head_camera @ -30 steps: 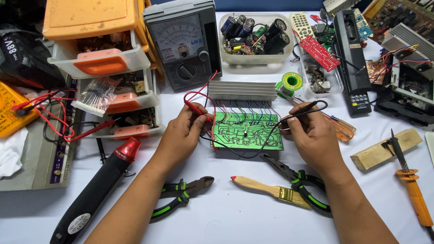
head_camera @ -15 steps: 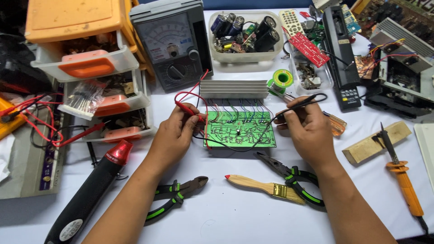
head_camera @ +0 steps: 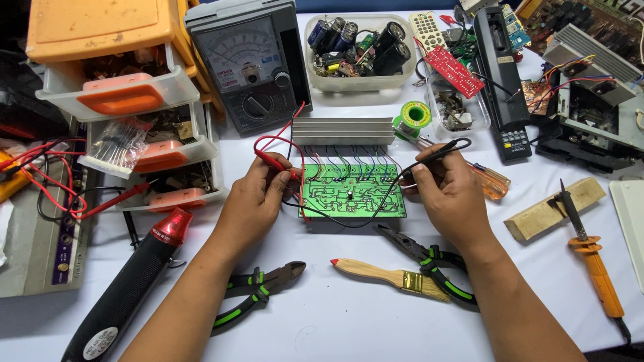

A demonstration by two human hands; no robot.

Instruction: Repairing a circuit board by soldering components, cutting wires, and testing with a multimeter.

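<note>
Left hand [head_camera: 251,201] pinching the red probe [head_camera: 272,161], right hand [head_camera: 453,198] the black probe [head_camera: 436,153], a slip at the green circuit board [head_camera: 352,191], twelve o'clock of the brush [head_camera: 389,275], might bridge neighbouring joints.

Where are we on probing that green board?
Set up: analog multimeter stands behind the green circuit board, leads attached. In hand: left hand holds the red probe at the board's left edge; right hand holds the black probe at its right edge. Left: cannot tell; soldering iron lies aside.

left hand [head_camera: 251,201] — bare, no glove | right hand [head_camera: 453,194] — bare, sleeveless forearms
</note>
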